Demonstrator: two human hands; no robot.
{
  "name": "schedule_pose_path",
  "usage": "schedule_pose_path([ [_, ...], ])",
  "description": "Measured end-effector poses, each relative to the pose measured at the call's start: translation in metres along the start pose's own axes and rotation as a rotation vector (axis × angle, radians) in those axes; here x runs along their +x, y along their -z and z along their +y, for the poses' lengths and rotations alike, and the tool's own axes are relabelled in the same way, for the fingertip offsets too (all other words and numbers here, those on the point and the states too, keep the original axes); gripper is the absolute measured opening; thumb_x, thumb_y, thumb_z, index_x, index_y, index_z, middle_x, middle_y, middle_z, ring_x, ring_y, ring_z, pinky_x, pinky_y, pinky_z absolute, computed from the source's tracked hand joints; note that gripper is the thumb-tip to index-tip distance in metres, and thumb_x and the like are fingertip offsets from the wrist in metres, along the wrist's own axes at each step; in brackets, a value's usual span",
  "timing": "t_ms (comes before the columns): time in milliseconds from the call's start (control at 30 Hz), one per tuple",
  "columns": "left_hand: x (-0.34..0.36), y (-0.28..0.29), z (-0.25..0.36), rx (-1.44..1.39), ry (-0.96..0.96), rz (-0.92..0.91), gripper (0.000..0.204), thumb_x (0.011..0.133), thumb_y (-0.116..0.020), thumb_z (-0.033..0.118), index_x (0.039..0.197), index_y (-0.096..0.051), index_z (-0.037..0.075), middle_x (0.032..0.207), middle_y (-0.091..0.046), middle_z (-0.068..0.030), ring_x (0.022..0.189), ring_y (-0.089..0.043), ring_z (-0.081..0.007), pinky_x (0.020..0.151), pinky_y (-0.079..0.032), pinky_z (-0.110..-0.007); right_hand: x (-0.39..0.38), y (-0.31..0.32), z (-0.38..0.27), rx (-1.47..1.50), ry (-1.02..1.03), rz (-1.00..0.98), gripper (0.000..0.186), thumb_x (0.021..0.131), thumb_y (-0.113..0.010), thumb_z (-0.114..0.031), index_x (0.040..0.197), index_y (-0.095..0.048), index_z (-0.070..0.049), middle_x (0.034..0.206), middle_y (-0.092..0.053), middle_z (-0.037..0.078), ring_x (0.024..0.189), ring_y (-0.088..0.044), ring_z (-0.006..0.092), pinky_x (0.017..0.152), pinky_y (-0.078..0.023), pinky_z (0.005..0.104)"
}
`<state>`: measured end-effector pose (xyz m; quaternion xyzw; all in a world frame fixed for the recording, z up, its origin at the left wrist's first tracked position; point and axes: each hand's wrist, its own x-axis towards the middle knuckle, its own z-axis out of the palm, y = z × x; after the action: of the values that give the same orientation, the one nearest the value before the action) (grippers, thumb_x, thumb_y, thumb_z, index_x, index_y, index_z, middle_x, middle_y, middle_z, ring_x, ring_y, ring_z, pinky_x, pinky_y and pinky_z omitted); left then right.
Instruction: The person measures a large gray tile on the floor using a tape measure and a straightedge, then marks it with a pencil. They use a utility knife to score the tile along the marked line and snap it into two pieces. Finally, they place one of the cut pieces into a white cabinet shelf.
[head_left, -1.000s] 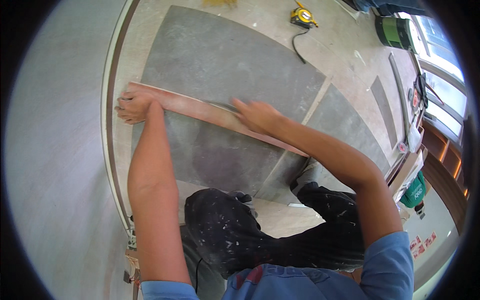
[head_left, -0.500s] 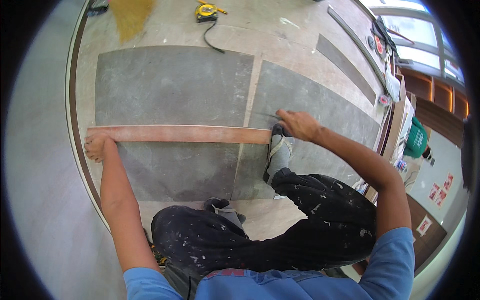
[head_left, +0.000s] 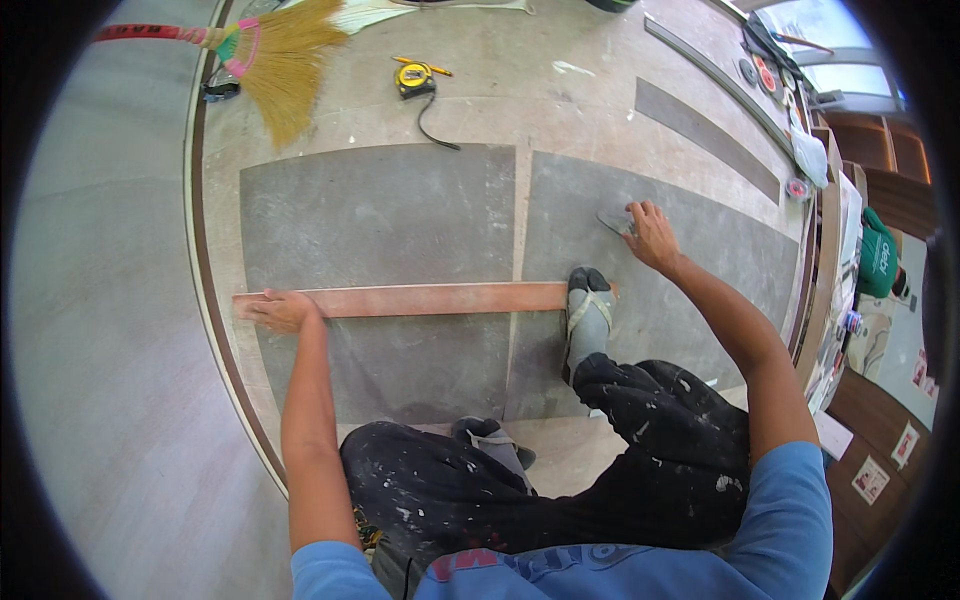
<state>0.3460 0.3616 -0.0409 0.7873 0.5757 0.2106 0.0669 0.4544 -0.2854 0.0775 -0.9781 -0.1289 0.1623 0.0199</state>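
A long reddish-brown wooden strip [head_left: 440, 299] lies across dark grey sheets [head_left: 380, 205] on the work surface. My left hand [head_left: 285, 311] rests on the strip's left end, fingers stretched out along it. My foot in a grey split-toe sock and sandal [head_left: 588, 318] presses on its right end. Beyond the foot, my right hand [head_left: 652, 236] pinches a thin, dark, blade-like tool [head_left: 613, 222] just above the right-hand grey sheet [head_left: 700, 270]. The tool's exact kind cannot be made out, and fingers cover part of it.
A yellow-and-black tape measure [head_left: 412, 80], a yellow pencil [head_left: 432, 68] and a straw broom [head_left: 290, 65] lie at the far side. A narrow grey strip [head_left: 705, 135] and a long metal bar [head_left: 718, 85] are at far right. The platform's dark edge [head_left: 205, 240] runs down the left.
My right hand has moved away from my foot, farther over the right sheet, with the tool. My left hand has shifted from gripping the strip's end to lying on it. The view has shifted.
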Motion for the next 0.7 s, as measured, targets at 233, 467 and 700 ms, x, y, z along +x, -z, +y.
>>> schedule_pose_path([
  [233, -0.014, 0.012, 0.018, 0.038, 0.011, 0.008, 0.053, 0.104, -0.036, 0.021, 0.15, -0.036, -0.006, 0.161, -0.025, -0.0229, 0.145, -0.033, -0.0398, 0.117, -0.031, -0.051, 0.135, 0.011, -0.18, 0.405, 0.363, -0.039, 0.036, 0.087, -0.07, -0.028, 0.113, -0.061, -0.006, 0.116, -0.061, 0.018, 0.114, -0.058, 0.0372, 0.099, -0.048, 0.0453],
  [467, -0.006, 0.018, 0.032, -0.024, 0.02, 0.064, 0.05, 0.099, -0.041, 0.014, 0.144, -0.044, -0.008, 0.157, -0.033, -0.0257, 0.145, -0.034, -0.0407, 0.117, -0.03, -0.052, 0.206, 0.002, -0.341, 0.224, 0.369, 0.156, 0.059, 0.086, -0.071, -0.035, 0.13, -0.052, -0.001, 0.131, -0.051, 0.02, 0.126, -0.049, 0.0367, 0.104, -0.044, 0.0454],
  [700, -0.005, 0.02, 0.027, 0.027, 0.08, -0.002, 0.048, 0.101, -0.04, 0.014, 0.145, -0.044, -0.006, 0.159, -0.031, -0.0238, 0.145, -0.034, -0.0393, 0.119, -0.027, -0.051, 0.235, 0.029, -0.363, 0.016, 0.217, -0.1, 0.064, 0.077, -0.078, -0.048, 0.12, -0.061, -0.005, 0.122, -0.061, 0.02, 0.118, -0.057, 0.0363, 0.095, -0.048, 0.0477],
])
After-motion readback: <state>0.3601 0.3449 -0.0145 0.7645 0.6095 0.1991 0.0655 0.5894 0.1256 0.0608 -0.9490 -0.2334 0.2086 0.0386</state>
